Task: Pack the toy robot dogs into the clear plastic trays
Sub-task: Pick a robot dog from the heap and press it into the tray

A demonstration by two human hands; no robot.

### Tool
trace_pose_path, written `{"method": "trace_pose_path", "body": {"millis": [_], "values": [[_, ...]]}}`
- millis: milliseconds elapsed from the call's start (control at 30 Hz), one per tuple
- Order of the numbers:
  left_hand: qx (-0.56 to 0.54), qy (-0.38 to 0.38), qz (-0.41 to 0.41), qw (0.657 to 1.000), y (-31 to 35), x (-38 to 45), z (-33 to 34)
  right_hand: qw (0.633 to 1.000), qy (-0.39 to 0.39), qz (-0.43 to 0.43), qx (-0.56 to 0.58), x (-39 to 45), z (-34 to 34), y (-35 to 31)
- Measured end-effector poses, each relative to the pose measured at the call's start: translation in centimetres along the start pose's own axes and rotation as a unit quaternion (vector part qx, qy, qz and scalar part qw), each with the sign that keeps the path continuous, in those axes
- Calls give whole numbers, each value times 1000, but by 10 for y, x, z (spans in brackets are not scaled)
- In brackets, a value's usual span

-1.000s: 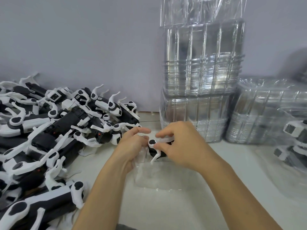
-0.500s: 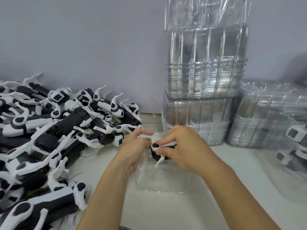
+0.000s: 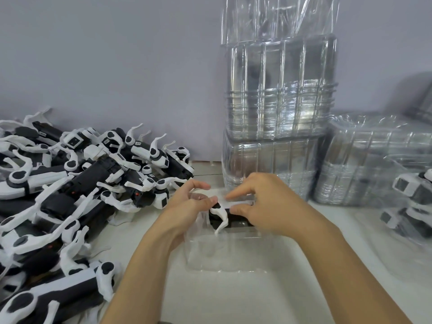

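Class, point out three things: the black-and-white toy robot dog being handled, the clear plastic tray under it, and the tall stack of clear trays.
Black-and-white toy robot dog (image 3: 221,216), head view, white leg.
Clear plastic tray (image 3: 224,258), head view, front wall.
Tall stack of clear trays (image 3: 280,90), head view, upper side.

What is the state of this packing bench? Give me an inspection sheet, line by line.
Surface: pale table, bare in front of the open tray.
Job's things: one toy robot dog held over the far end of an open clear tray; a heap of unpacked dogs at left.
Clutter: wrapped stacks of empty trays against the wall, a lower stack beside them; dogs already in clear packaging at far right.
Grippers: left hand and right hand both pinch the dog at the tray.
Cables: nothing seen.
Surroundings: plain grey wall behind the table.
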State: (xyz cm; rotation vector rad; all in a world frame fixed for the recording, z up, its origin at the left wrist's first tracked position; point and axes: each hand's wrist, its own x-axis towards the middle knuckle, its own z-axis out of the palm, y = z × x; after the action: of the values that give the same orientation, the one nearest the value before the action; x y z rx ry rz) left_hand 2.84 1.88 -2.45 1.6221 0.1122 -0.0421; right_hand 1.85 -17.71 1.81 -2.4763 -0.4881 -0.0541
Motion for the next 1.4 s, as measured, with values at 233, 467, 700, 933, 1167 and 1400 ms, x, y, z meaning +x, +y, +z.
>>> {"method": "trace_pose_path", "body": {"millis": [233,467,700,933,1167,1400], "values": [[8,11,1,1000,-7,7,-1,996,-15,86,-4,-11,-35,22],[33,-7,5,999,-9,9,-2,994,5,107,18,-7,-29,20],[15,-3,4,1000,-9,9,0,989,49,128,50,-7,-24,22],[-8,-17,9,1000,-8,5,0,989,27,133,49,-7,-26,22],[-31,-15,2,999,-5,4,3,996,23,86,2,-6,-29,15],[-20,-6,9,1000,-3,2,6,999,-23,-4,24,0,6,-16]]}}
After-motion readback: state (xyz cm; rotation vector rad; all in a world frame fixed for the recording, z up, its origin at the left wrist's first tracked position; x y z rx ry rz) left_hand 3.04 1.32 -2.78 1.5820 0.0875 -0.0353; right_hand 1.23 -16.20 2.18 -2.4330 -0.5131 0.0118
